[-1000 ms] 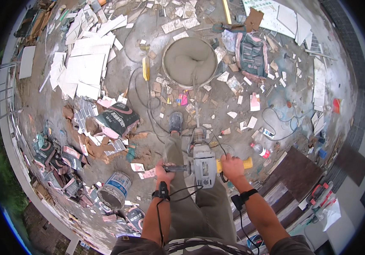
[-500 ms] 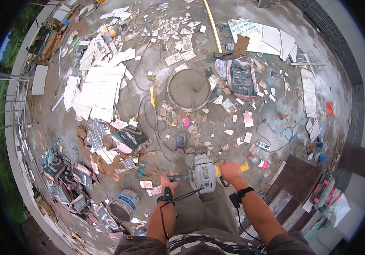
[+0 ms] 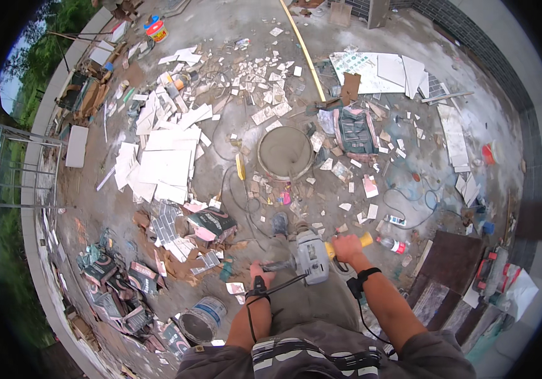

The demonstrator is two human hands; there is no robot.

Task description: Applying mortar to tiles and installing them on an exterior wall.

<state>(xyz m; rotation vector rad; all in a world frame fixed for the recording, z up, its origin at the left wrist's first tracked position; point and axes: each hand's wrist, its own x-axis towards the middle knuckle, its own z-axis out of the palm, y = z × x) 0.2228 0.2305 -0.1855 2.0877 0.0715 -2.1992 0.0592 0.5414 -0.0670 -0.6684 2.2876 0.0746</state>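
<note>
A large grey power drill (image 3: 312,258) is held in front of my legs, its head pointing away from me. My right hand (image 3: 349,249) is wrapped round its yellow handle (image 3: 365,239). My left hand (image 3: 262,274) grips the dark side handle (image 3: 282,263) on the other side. The lower end of the drill and any bit are hidden. Beyond it stands a round bucket of wet grey mortar (image 3: 285,151), with a swirl in its surface. My shoe (image 3: 279,223) is between the bucket and the drill.
White tile pieces (image 3: 168,165) and shards litter the floor. Cement bags (image 3: 213,223) and a pail (image 3: 202,318) lie on my left. A clear bottle (image 3: 392,244) and dark boards (image 3: 443,265) are on my right. A cable (image 3: 225,189) curls near the bucket beside a yellow-handled tool (image 3: 240,167).
My view has tilted up, so the scene sits lower and more of the far floor shows. Both hands keep hold of the drill, which has shifted slightly right in the picture.
</note>
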